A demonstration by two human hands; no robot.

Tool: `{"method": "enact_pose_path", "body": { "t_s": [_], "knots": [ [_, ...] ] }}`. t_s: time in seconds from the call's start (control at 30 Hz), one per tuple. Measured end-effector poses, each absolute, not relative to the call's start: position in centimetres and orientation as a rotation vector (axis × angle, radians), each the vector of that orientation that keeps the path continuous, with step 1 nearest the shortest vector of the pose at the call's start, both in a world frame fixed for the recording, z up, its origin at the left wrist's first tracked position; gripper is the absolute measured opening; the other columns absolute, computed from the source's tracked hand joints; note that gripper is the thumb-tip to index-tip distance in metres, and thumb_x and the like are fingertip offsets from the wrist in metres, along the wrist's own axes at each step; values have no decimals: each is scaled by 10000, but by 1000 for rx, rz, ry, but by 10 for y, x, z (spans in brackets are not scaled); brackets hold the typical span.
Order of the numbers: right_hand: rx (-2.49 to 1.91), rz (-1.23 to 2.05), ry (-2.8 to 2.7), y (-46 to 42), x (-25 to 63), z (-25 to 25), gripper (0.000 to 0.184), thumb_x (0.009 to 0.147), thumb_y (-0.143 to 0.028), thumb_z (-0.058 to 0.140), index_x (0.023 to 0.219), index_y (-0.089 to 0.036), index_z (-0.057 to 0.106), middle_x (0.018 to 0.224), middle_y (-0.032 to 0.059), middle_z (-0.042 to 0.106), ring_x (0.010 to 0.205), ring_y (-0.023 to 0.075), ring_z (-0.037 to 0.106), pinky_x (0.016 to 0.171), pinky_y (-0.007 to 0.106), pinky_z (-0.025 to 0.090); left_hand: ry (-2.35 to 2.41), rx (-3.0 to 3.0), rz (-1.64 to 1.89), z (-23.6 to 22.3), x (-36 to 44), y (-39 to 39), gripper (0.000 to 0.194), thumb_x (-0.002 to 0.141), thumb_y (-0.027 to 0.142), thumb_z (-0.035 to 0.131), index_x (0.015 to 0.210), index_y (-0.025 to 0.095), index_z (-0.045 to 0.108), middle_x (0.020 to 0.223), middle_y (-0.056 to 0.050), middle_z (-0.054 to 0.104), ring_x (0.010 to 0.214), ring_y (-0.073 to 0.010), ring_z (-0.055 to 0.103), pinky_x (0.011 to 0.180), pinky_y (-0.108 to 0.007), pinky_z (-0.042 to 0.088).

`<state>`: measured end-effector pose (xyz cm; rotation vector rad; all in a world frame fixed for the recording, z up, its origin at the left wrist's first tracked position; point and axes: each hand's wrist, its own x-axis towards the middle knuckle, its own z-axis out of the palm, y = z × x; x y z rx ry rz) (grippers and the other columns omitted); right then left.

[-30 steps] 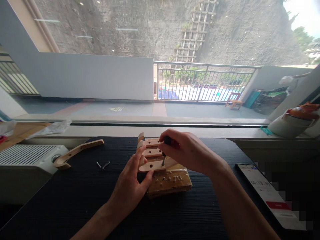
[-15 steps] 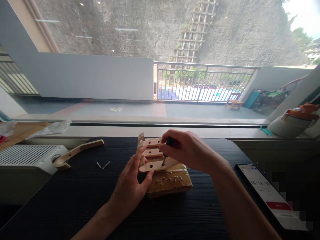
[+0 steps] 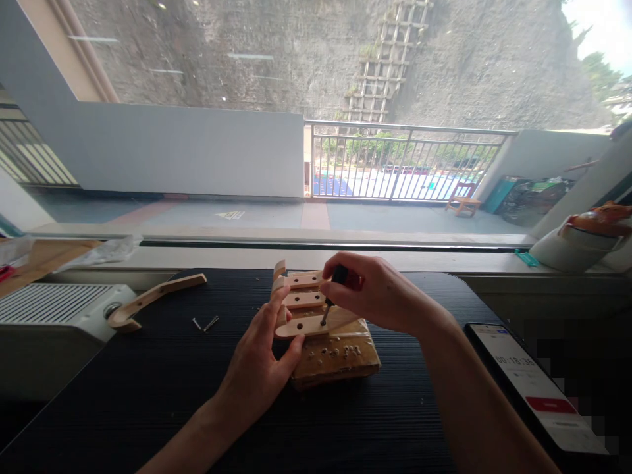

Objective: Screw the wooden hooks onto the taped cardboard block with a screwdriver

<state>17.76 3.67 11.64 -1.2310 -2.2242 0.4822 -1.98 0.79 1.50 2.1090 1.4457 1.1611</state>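
My right hand (image 3: 382, 289) is closed round the dark handle of a screwdriver (image 3: 338, 275). Its metal shaft slants down, and the tip sits at the right-hand hole of the nearest wooden hook (image 3: 312, 326). That pale hook lies on a block wrapped in brown tape (image 3: 340, 367), whose front part is pitted with holes. My left hand (image 3: 259, 345) grips the hook's left end, thumb at the near side and fingers on the far side. Behind it lie two similar wooden pieces, a middle one (image 3: 309, 300) and a far one (image 3: 305, 282), each with two dark holes.
A loose wooden hook (image 3: 162, 289) lies at the table's left edge, beside a white radiator (image 3: 64, 306). Several screws (image 3: 211, 323) rest on the black table (image 3: 197, 375). A phone (image 3: 530, 388) showing a timer lies at the right. Beyond the sill stands a window.
The screwdriver handle has turned and tilted slightly in my right hand, its tip staying at the same hole. My left hand keeps its place on the hook.
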Motion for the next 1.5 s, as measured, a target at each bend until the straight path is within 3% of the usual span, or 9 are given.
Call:
{"method": "enact_pose_path", "body": {
  "t_s": [0.13, 0.37, 0.57, 0.87, 1.0, 1.13, 1.4, 1.5],
  "knots": [
    [-1175, 500, -2234, 37, 176, 114, 216, 849, -351, 452, 841, -185, 590, 648, -23, 523, 582, 66, 406, 519, 208, 269, 1446, 2121, 1170, 14, -20, 8, 640, 811, 237, 542, 1380, 265, 251, 1148, -76, 537, 954, -167, 575, 908, -361, 457],
    [-1381, 312, -2115, 48, 181, 108, 342, 847, -451, 435, 711, -159, 549, 586, -21, 474, 533, 63, 340, 489, 220, 231, 1430, 2113, 1160, 16, -20, 6, 635, 813, 237, 542, 1378, 270, 255, 1104, -70, 540, 947, -174, 575, 890, -370, 472],
    [-1244, 477, -2185, 39, 185, 117, 243, 861, -402, 445, 923, -212, 583, 678, -25, 549, 571, 61, 410, 522, 199, 273, 1440, 2103, 1161, 16, -20, 6, 637, 811, 241, 548, 1377, 276, 257, 1126, -75, 535, 934, -172, 577, 878, -369, 480],
    [-1398, 216, -2128, 47, 179, 110, 316, 864, -465, 422, 775, -187, 544, 599, -22, 533, 529, 66, 362, 515, 227, 239, 1434, 2114, 1160, 13, -21, 9, 634, 813, 249, 544, 1377, 264, 257, 1146, -78, 536, 948, -170, 575, 888, -358, 473],
    [-1345, 324, -2179, 41, 180, 115, 321, 849, -495, 435, 856, -200, 561, 645, -18, 548, 549, 70, 404, 507, 222, 243, 1440, 2130, 1171, 14, -20, 9, 640, 806, 240, 547, 1377, 265, 258, 1198, -85, 525, 955, -170, 575, 900, -364, 466],
    [-1290, 348, -2198, 34, 179, 120, 214, 852, -360, 458, 992, -224, 545, 681, -26, 549, 572, 74, 423, 525, 214, 265, 1438, 2132, 1184, 14, -20, 8, 633, 808, 237, 545, 1375, 265, 266, 1176, -82, 535, 950, -169, 577, 904, -365, 464],
    [-1370, 270, -2146, 42, 180, 113, 239, 844, -423, 465, 838, -197, 543, 644, -18, 549, 562, 80, 427, 519, 230, 263, 1435, 2130, 1176, 14, -21, 7, 632, 808, 240, 541, 1377, 258, 267, 1130, -78, 546, 943, -173, 575, 891, -362, 470],
    [-1363, 253, -2141, 41, 179, 114, 236, 842, -426, 472, 883, -206, 547, 652, -25, 553, 565, 77, 431, 525, 227, 270, 1435, 2124, 1163, 15, -21, 7, 637, 808, 242, 542, 1379, 258, 260, 1128, -79, 543, 941, -174, 577, 880, -359, 476]
  ]
}}
